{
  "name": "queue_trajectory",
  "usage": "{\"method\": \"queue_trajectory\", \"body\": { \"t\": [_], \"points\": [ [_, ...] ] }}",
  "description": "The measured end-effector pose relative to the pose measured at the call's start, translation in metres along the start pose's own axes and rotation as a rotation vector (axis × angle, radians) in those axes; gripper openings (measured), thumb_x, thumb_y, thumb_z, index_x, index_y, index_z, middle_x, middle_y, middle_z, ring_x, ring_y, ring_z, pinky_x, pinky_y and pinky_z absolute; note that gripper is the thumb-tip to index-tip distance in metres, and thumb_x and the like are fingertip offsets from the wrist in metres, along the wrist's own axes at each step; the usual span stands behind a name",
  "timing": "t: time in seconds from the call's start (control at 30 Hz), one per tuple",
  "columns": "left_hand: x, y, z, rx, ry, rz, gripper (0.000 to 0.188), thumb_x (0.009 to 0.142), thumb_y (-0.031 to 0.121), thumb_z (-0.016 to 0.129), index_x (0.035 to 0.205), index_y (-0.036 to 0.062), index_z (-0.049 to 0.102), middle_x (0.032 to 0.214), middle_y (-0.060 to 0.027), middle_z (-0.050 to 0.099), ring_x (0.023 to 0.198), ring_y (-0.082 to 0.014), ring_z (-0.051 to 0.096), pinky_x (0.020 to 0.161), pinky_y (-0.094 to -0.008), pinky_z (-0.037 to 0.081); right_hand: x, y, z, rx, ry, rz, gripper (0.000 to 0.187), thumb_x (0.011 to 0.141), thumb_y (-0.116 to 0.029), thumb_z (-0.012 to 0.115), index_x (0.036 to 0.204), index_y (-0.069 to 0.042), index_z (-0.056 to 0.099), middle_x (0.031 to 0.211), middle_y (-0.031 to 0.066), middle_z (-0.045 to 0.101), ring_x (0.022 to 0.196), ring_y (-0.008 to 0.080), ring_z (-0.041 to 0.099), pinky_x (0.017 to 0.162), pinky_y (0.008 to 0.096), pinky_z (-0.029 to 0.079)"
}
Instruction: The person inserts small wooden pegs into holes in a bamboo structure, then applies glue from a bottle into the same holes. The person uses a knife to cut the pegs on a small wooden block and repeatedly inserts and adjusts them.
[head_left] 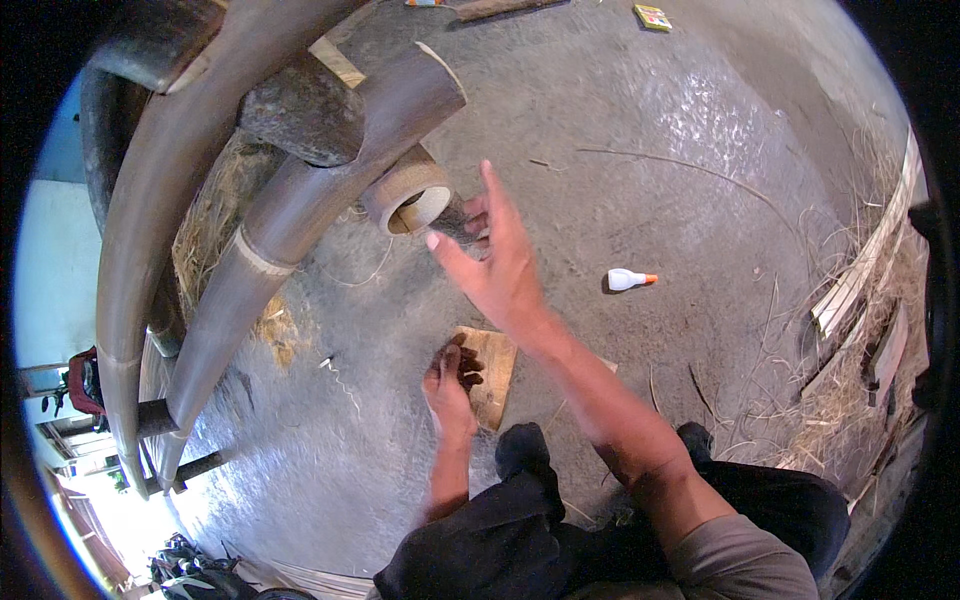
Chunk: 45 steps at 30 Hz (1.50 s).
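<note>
My right hand (pixel 497 255) reaches up toward the cut end of a short bamboo stub (pixel 408 195). Its thumb and forefinger are spread, with the thumb close to the stub's pale rim; contact is unclear. The stub projects from beneath a thick grey-brown bamboo pole (pixel 300 205), part of a large bamboo frame. Lower down, my left hand (pixel 450 390) has curled fingers with dark patches about them. A tan rectangular piece (pixel 493 385), perhaps board or stiff sheet, shows beside and behind these fingers. Whatever the left hand grips is hard to make out.
A white bottle with an orange tip (pixel 628 280) lies on the grey floor (pixel 700 220) to the right. Pale strips (pixel 870 255) and shavings pile along the right edge. A small yellow packet (pixel 653 17) lies far off. Another curved pole (pixel 150 200) stands left.
</note>
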<state>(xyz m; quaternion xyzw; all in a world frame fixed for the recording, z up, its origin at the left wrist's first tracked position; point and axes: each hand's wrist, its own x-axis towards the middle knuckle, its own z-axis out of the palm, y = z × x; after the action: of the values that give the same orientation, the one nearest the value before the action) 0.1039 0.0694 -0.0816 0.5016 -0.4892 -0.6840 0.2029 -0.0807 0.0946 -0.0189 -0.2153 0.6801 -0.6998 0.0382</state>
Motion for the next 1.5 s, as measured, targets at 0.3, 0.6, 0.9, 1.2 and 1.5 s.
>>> {"method": "queue_trajectory", "body": {
  "t": [0.3,0.6,0.9,1.2,1.5],
  "points": [
    [0.051,0.129,0.051,-0.331,-0.456,0.051,0.093,0.092,0.078,0.041,0.138,-0.0023,0.046,0.132,-0.0183,0.06,0.123,-0.028,0.054,0.105,-0.043,0.042,0.041,-0.026,-0.026,0.131,-0.052,0.13,0.073,0.094,-0.028,0.07,0.15,0.006,0.037,0.11,0.0142,0.064,0.098,0.0197,0.063,0.086,0.0335,0.052],
    [0.069,0.138,0.091,-0.669,-0.481,-0.033,0.093,0.086,0.071,0.063,0.133,-0.008,0.046,0.126,-0.0251,0.059,0.114,-0.0345,0.06,0.107,-0.0503,0.048,0.0,-0.007,-0.044,0.147,-0.026,0.259,0.056,0.094,-0.022,0.067,0.14,0.007,0.051,0.1,0.0149,0.069,0.088,0.0184,0.067,0.079,0.033,0.054],
    [0.074,0.127,0.098,-0.748,-0.411,0.044,0.086,0.085,0.067,0.068,0.123,-0.0086,0.052,0.117,-0.0254,0.061,0.111,-0.0349,0.061,0.108,-0.051,0.048,-0.029,0.012,-0.038,0.156,-0.072,0.366,0.054,0.094,-0.023,0.068,0.138,0.006,0.053,0.095,0.0141,0.071,0.087,0.0164,0.066,0.078,0.032,0.053],
    [0.055,0.135,0.076,-0.613,-0.455,0.03,0.067,0.101,0.053,0.051,0.133,-0.0054,0.049,0.131,-0.0236,0.059,0.124,-0.0341,0.058,0.11,-0.0516,0.045,-0.035,0.025,-0.047,0.124,-0.107,0.38,0.051,0.096,-0.027,0.067,0.137,0.001,0.056,0.091,0.0125,0.07,0.08,0.017,0.063,0.074,0.0326,0.052],
    [0.056,0.098,0.084,-0.514,-0.268,0.376,0.03,0.101,0.017,0.061,0.124,-0.0022,0.061,0.12,-0.0168,0.067,0.111,-0.0274,0.066,0.097,-0.0406,0.054,-0.051,0.034,-0.065,0.034,-0.17,0.438,0.046,0.098,-0.027,0.063,0.134,0.002,0.058,0.086,0.0085,0.066,0.079,0.0141,0.06,0.073,0.0311,0.05]
  ]
}}
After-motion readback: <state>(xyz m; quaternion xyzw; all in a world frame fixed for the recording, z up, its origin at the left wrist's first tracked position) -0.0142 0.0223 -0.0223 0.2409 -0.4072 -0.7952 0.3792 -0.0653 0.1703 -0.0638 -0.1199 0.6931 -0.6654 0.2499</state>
